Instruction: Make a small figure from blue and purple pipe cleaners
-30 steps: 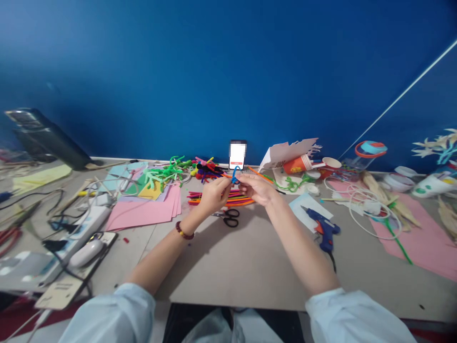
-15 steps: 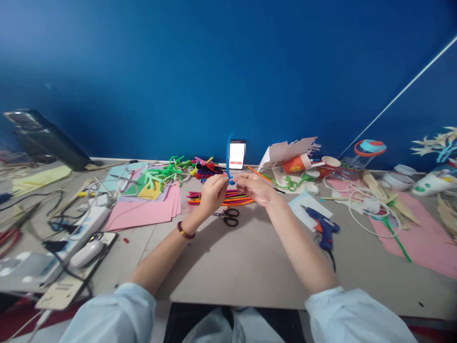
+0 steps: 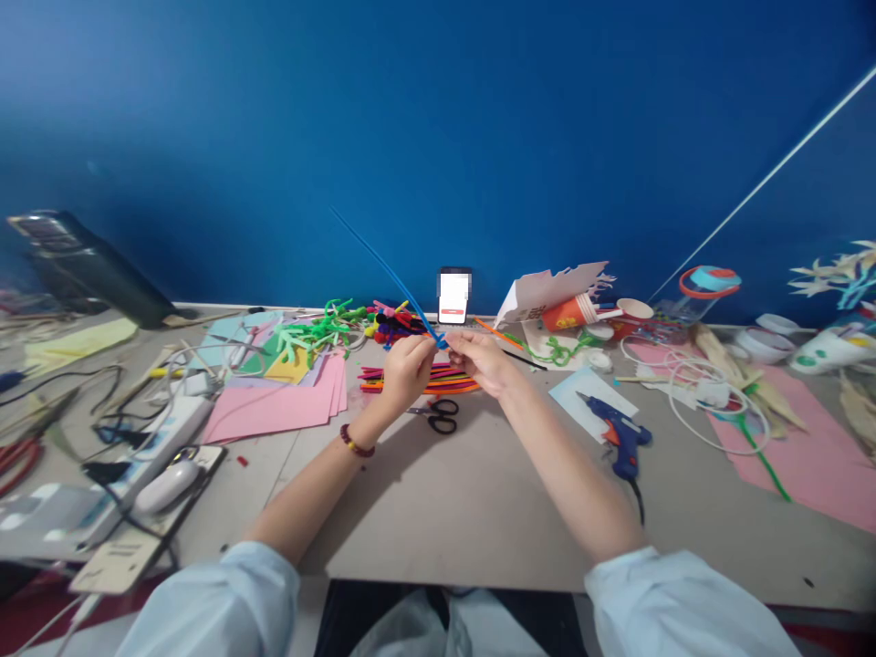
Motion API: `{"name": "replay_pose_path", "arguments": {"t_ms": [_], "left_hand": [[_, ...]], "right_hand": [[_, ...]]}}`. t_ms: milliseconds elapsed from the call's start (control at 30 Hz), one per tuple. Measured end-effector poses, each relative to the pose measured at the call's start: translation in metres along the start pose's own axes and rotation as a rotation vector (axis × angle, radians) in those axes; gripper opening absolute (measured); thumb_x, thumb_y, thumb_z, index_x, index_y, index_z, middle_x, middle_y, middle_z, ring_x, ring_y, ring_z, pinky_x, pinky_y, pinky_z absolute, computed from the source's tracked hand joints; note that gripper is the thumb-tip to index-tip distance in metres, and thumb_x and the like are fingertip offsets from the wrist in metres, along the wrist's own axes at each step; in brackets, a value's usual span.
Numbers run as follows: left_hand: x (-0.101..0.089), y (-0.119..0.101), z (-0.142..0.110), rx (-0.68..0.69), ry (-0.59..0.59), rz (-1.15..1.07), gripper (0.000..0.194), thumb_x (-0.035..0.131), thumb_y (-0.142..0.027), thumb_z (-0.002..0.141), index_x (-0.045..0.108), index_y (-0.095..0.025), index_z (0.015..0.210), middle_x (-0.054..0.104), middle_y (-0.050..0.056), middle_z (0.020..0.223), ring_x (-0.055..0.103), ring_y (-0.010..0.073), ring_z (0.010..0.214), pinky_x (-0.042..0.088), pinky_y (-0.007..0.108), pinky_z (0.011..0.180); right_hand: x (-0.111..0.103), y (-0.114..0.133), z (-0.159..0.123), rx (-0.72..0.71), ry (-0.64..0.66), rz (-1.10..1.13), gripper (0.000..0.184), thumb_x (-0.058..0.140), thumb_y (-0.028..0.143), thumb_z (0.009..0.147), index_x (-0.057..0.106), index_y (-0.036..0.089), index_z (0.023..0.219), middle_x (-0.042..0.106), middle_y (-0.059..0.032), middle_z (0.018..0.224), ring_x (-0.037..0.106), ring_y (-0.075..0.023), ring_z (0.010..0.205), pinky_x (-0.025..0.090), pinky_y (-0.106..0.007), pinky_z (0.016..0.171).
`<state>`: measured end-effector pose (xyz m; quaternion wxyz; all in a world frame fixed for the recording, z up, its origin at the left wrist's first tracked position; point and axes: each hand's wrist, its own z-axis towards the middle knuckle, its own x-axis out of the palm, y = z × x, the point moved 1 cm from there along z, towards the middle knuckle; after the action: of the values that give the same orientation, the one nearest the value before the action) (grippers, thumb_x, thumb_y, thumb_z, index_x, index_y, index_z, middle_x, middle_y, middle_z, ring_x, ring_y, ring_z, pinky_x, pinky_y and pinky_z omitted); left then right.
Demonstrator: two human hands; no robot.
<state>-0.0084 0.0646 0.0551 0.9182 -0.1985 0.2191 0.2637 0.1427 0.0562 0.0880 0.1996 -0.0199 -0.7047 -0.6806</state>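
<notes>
Since half a second ago the free end of the blue pipe cleaner (image 3: 387,269) has swung from standing upright to slanting up and away to the far left, while both hands are staying close together above the middle of the table (image 3: 438,511). Going left to right: pink paper sheets (image 3: 274,406) are lying to the left, the green pipe cleaners (image 3: 311,333) are piled beyond them, and the left hand (image 3: 405,372) is pinching the blue stem at its knotted end, fingers closed tight on it. Just right of that, the right hand (image 3: 484,360) is gripping the same knot from the other side, thumb and fingertips pressed shut. The black scissors (image 3: 438,417) are resting below the hands, and the blue glue gun (image 3: 616,433) is lying further right. To twist well, I judge, both pinches should be staying close to the knot so the stem is winding tightly.
</notes>
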Motion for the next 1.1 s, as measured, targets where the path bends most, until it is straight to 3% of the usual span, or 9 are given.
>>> {"name": "replay_pose_path", "arguments": {"t_ms": [200, 367, 733, 967, 1100], "left_hand": [[0.001, 0.000, 0.000, -0.079, -0.031, -0.101, 0.019, 0.043, -0.020, 0.089, 0.059, -0.017, 0.079, 0.061, 0.006, 0.072, 0.053, 0.0147, 0.068, 0.040, 0.027, 0.064], [0.002, -0.004, 0.001, -0.196, -0.039, -0.255, 0.024, 0.045, -0.026, 0.089, 0.060, -0.017, 0.072, 0.061, 0.004, 0.069, 0.053, 0.0135, 0.063, 0.042, 0.026, 0.061], [0.008, -0.003, 0.001, -0.370, -0.031, -0.491, 0.024, 0.052, -0.032, 0.086, 0.064, -0.017, 0.071, 0.065, 0.004, 0.071, 0.058, 0.0143, 0.068, 0.046, 0.027, 0.065], [0.017, 0.003, -0.004, -0.614, -0.082, -0.728, 0.025, 0.062, -0.038, 0.078, 0.067, -0.015, 0.082, 0.069, 0.006, 0.075, 0.064, 0.0175, 0.073, 0.051, 0.030, 0.071], [0.020, 0.008, -0.006, -0.652, -0.072, -0.741, 0.026, 0.062, -0.038, 0.077, 0.068, -0.014, 0.084, 0.069, 0.007, 0.075, 0.065, 0.0187, 0.074, 0.052, 0.033, 0.074]], "right_hand": [[0.004, 0.000, -0.001, -0.193, -0.059, -0.153, 0.030, 0.076, 0.036, 0.061, 0.062, 0.020, 0.082, 0.060, 0.0029, 0.071, 0.051, -0.0095, 0.062, 0.041, -0.025, 0.061], [0.004, -0.001, 0.000, -0.364, -0.104, -0.299, 0.025, 0.071, 0.031, 0.068, 0.058, 0.022, 0.087, 0.060, 0.0014, 0.078, 0.058, -0.0126, 0.072, 0.046, -0.027, 0.067], [0.011, 0.007, -0.010, -0.589, -0.157, -0.648, 0.021, 0.053, 0.019, 0.076, 0.057, 0.024, 0.096, 0.061, -0.0025, 0.089, 0.058, -0.0160, 0.077, 0.046, -0.030, 0.070], [0.008, 0.001, -0.007, -0.625, -0.186, -0.739, 0.026, 0.049, 0.015, 0.077, 0.055, 0.024, 0.100, 0.062, -0.0048, 0.095, 0.058, -0.0186, 0.083, 0.045, -0.033, 0.075], [0.008, -0.001, -0.005, -0.620, -0.179, -0.747, 0.027, 0.049, 0.015, 0.077, 0.055, 0.024, 0.101, 0.061, -0.0041, 0.092, 0.058, -0.0179, 0.080, 0.046, -0.032, 0.074]]}}
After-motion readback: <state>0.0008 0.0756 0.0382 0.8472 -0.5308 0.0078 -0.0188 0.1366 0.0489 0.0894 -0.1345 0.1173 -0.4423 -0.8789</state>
